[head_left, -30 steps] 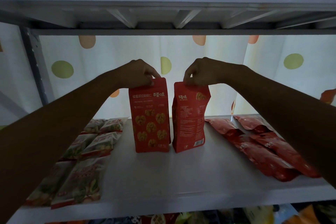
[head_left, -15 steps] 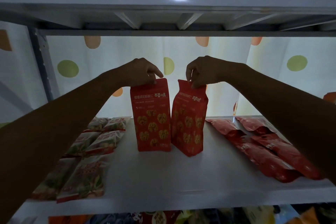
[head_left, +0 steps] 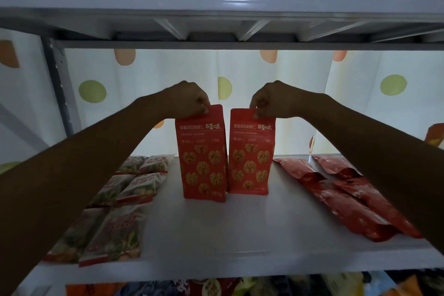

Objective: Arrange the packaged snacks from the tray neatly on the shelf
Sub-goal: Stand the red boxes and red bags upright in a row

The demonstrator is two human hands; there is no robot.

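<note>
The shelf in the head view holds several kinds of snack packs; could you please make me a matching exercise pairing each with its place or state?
Things:
1. two red walnut bags
2. pale green-and-white packs
3. flat dark-red packs
4. left hand

Places or states:
A. lying flat on the shelf's right
B. pinching a bag's top edge
C. upright, side by side, mid-shelf
D. lying flat on the shelf's left

Pairs: 1-C, 2-D, 3-A, 4-B

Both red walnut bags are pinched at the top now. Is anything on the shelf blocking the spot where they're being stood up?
Nothing visible does. The left bag and right bag stand on the bare middle strip of the shelf, between the pale packets on the left and the flat red packets on the right, touching neither.
</note>
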